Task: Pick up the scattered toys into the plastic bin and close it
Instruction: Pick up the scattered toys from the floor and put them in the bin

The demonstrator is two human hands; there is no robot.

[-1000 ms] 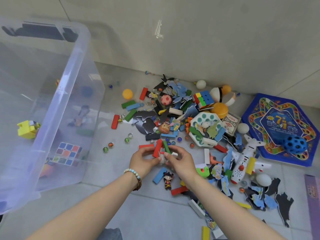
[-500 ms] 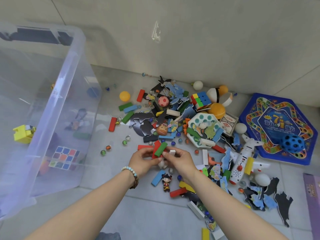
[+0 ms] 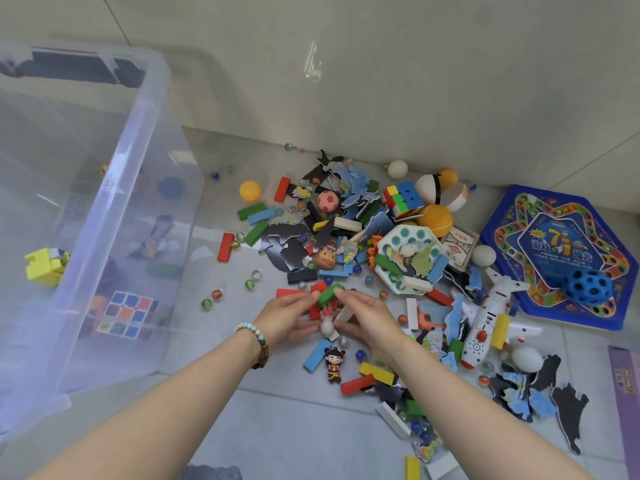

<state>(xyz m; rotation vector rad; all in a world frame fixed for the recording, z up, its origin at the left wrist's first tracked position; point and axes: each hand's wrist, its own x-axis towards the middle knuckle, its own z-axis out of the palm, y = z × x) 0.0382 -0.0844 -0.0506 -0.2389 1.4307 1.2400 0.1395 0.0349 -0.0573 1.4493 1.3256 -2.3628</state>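
Grey tiled floor (image 3: pixel 277 427) meets a pale wall (image 3: pixel 415 81). The clear plastic bin (image 3: pixel 114 209) stands open at left, with scattered toys (image 3: pixel 403 199) heaped to its right. The left hand (image 3: pixel 287 317) and right hand (image 3: pixel 367 317) meet at the heap's near edge. Each grip pinches one end of a green block (image 3: pixel 329 294), whose long axis rises from lower left to upper right.

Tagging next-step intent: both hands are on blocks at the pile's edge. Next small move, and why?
Probably lift the bunch and carry it left into the plastic bin. The left hand and right hand pinch a green block together, with red blocks and a small white figure between them; the bin stands open beside them.
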